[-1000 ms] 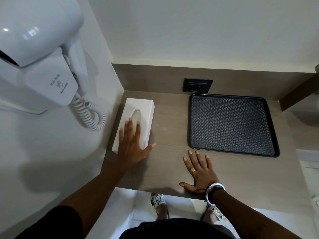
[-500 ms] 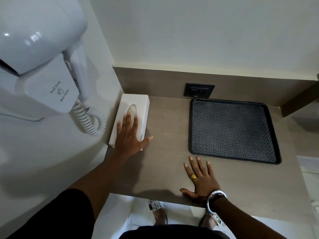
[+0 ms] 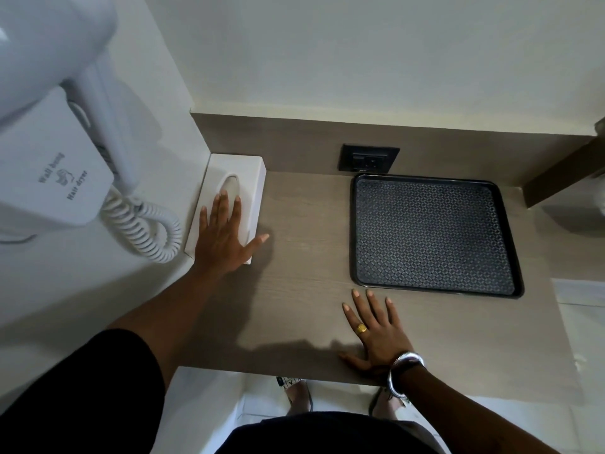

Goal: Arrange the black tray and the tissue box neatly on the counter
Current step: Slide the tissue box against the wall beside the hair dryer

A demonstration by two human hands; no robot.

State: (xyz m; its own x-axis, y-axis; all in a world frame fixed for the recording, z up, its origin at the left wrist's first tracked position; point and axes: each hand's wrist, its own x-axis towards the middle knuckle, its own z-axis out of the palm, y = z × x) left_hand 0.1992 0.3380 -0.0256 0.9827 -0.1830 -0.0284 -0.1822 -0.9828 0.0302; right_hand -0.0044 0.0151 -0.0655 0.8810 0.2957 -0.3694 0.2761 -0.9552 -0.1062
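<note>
We see a white tissue box (image 3: 236, 194) with an oval top slot lying flat in the counter's (image 3: 304, 290) back left corner, its long side against the wall. Well apart to the right, a black tray (image 3: 432, 235) with a diamond-patterned bed sits flat near the back edge, empty.

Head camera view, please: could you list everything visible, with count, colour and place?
tissue box: one, white, back-left corner of the counter, along the left wall
black tray: one, black, patterned, back right, empty
counter: one, grey-brown wood grain
power socket: one, black, on the back panel behind the tray
hair dryer: one, white, wall-mounted on the left, with a coiled cord
left hand: flat on the tissue box
right hand: flat on the counter in front of the tray, gold ring, silver bracelet
</note>
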